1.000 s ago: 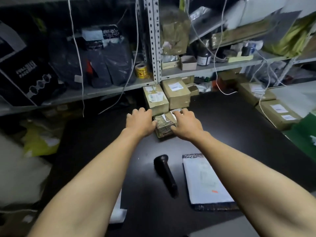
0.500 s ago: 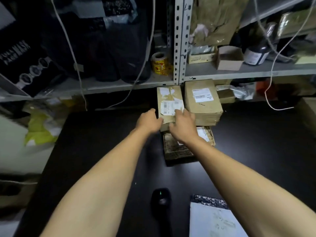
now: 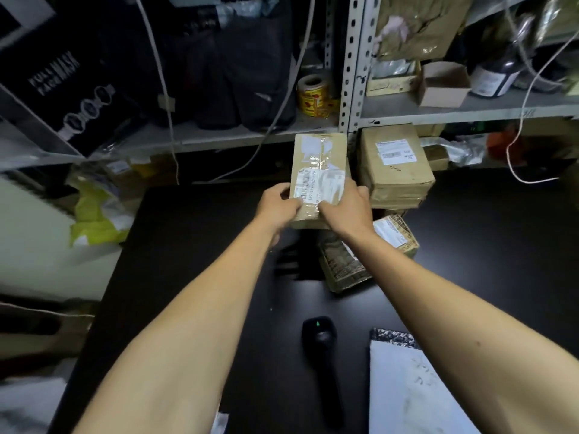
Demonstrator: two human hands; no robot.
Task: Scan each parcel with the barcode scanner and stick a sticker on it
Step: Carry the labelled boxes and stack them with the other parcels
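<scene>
Gripping a taped brown cardboard parcel at its near end, left hand and right hand curl their fingers round it above the black desk.

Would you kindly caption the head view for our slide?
Both hands, left hand and right hand, grip a taped parcel; barcode scanner lies nearby.

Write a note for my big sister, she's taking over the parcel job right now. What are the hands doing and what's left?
Left hand and right hand: both grip the near end of one brown parcel, label up.
Barcode scanner: lying on the black table, untouched.
Other parcels: one under the shelf, one below the right wrist.
Done: parcel picked.
Left: scan it, sticker it, then the others.
</scene>
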